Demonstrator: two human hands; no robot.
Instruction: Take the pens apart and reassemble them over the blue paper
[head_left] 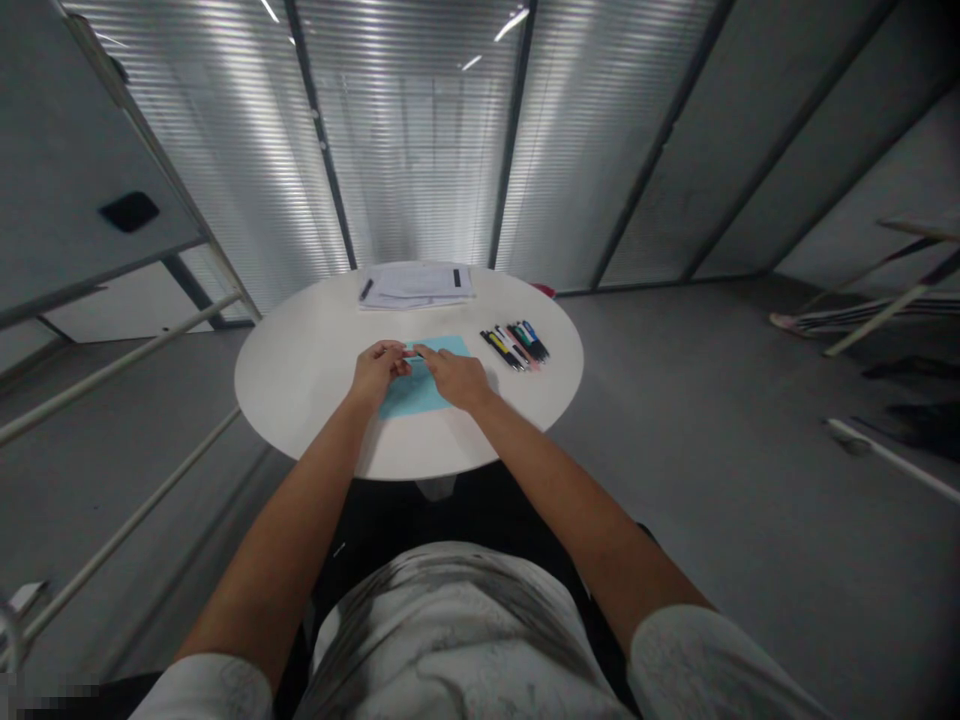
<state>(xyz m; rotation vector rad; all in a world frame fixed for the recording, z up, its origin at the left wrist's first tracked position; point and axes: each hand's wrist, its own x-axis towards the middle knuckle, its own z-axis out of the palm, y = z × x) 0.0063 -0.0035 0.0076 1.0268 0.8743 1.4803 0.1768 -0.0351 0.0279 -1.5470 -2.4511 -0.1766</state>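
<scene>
Over a light-blue sheet of paper on the round white table, both my hands meet at a slim pen with a reddish part. My left hand pinches it from the left, fingers curled. From the right, the fingers of my right hand close on its other end, and they hide most of it. Just right of the sheet lies a row of several pens, side by side, with black, yellow, white, red, green and blue parts.
A stack of white papers with small dark items on it lies at the table's far edge. A whiteboard on a white-tubed frame stands at left. Blinds-covered glass rises behind. Furniture legs show at right.
</scene>
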